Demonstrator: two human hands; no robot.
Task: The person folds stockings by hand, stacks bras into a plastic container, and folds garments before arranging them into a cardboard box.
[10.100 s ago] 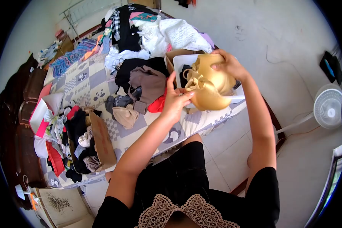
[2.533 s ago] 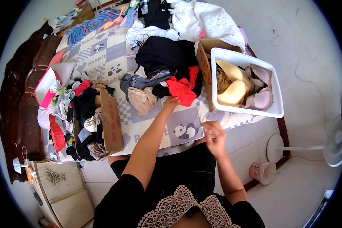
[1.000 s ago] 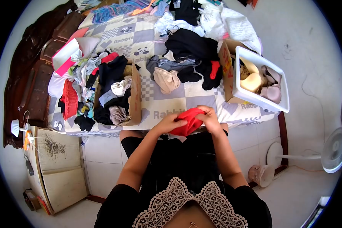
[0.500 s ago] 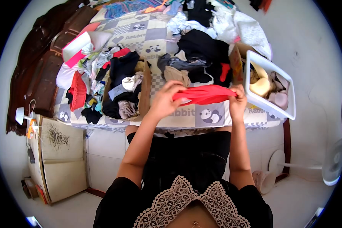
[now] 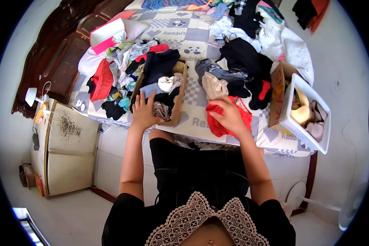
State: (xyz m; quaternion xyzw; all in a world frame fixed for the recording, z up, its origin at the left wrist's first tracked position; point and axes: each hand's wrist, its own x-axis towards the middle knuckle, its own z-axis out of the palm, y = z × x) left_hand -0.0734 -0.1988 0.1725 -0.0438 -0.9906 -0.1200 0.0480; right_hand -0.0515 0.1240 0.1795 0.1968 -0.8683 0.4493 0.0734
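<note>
A red garment [image 5: 217,129], perhaps underpants, lies spread on the bed near its front edge. My right hand [image 5: 229,117] rests on top of it, thumb and fingers apart. On the left, my left hand [image 5: 144,112] reaches over the front of an open cardboard box [image 5: 179,102], fingers spread, touching the clothes inside. That box holds dark cloth [image 5: 162,65], a white bundled piece [image 5: 168,84], a grey-blue piece [image 5: 151,88] and a taupe bundle [image 5: 160,110]. Just behind the red garment sits a beige folded piece [image 5: 214,86].
A pile of black clothes [image 5: 242,57] lies behind the beige piece. At right, a white plastic bin [image 5: 309,137] with bra cups leans against a cardboard box [image 5: 276,96]. Mixed small clothes and a red basket [image 5: 101,82] lie at left. A cabinet [image 5: 71,151] stands beside the bed.
The red garment, stretched between both hands before, now lies on the bed. My left hand has let go and moved left to the box; my right hand moved left. The view has shifted.
</note>
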